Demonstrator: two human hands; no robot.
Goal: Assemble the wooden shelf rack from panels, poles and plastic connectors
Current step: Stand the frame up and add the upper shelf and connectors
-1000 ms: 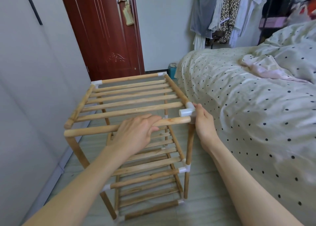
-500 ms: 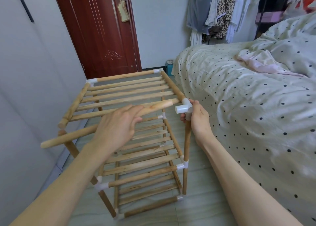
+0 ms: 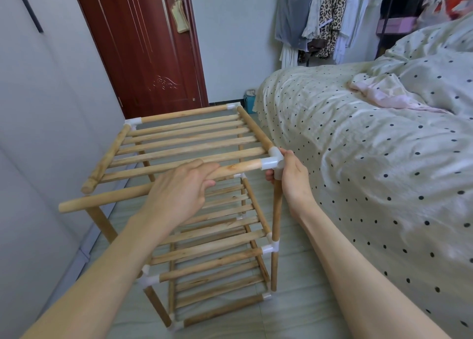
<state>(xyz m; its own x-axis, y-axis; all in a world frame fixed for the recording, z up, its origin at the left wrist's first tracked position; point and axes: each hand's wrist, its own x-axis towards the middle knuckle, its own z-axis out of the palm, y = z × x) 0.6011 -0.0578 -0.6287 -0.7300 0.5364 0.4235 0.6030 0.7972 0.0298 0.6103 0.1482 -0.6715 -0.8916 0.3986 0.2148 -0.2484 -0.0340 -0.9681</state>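
Observation:
The wooden shelf rack (image 3: 194,210) stands on the floor between a wall and a bed, with slatted tiers joined by white plastic connectors. My left hand (image 3: 179,190) grips a loose wooden pole (image 3: 110,197) near its middle. The pole's right end sits in the white corner connector (image 3: 273,159) at the top front right. My right hand (image 3: 289,177) holds that connector and the top of the upright pole (image 3: 276,223) below it. The pole's left end hangs free, out past the front left post (image 3: 102,223).
A bed with a dotted cover (image 3: 371,172) runs along the right, close to the rack. A grey wall (image 3: 38,133) is on the left, a red-brown door (image 3: 148,44) behind. Clothes hang on a rail (image 3: 320,18) at the back. Tiled floor (image 3: 294,313) shows in front.
The pole was pulled back from the connector and tilted, then pushed right; its right end now sits in the corner connector. My right hand stayed on the connector.

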